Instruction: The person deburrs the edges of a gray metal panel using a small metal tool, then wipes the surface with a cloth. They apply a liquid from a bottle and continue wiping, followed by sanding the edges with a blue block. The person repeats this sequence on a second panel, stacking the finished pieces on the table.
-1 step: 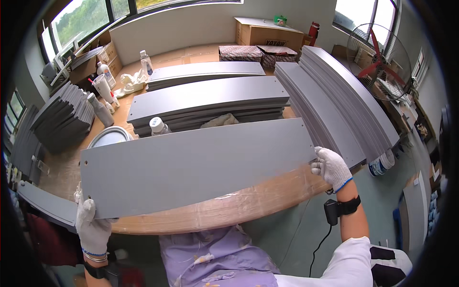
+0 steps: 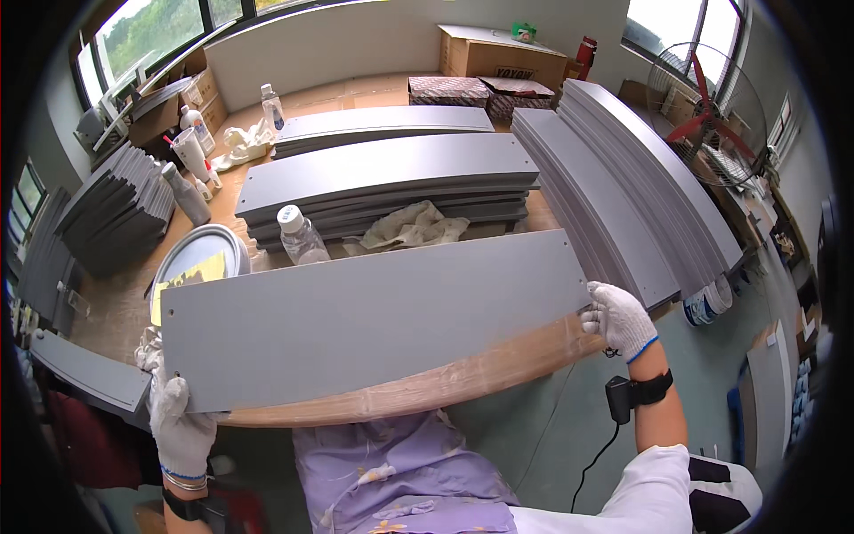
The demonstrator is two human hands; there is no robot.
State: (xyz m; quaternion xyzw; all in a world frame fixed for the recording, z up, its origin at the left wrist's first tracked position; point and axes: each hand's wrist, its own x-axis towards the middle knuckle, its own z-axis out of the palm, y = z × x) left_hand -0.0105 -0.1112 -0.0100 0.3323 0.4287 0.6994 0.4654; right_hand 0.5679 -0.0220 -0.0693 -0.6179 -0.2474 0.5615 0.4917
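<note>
A long grey panel [image 2: 374,320] with small holes at its ends is held up in front of me, slanting over the table's near edge. At its lower left corner my left hand [image 2: 182,427], in a white knitted glove, grips the edge. On the right end the gloved fingers of my right hand [image 2: 620,319] are closed on the panel. Just beyond its upper edge stand a clear bottle with a white cap [image 2: 302,236] and a crumpled pale cloth [image 2: 411,227]. A round lidded tin [image 2: 233,252] with a yellow piece [image 2: 197,278] on it is partly hidden behind the panel.
Stacks of grey panels lie at the table's middle [image 2: 382,171], back [image 2: 382,123] and right [image 2: 614,205]; another stack [image 2: 116,209] stands left. Bottles [image 2: 185,191] are at the left. Cardboard boxes [image 2: 503,62] sit at the back. A caged fan [image 2: 707,116] stands right.
The panel has come down slightly and shifted a little right, with both hands holding it. More of the bottle and cloth shows above it, and the yellow piece has come into sight.
</note>
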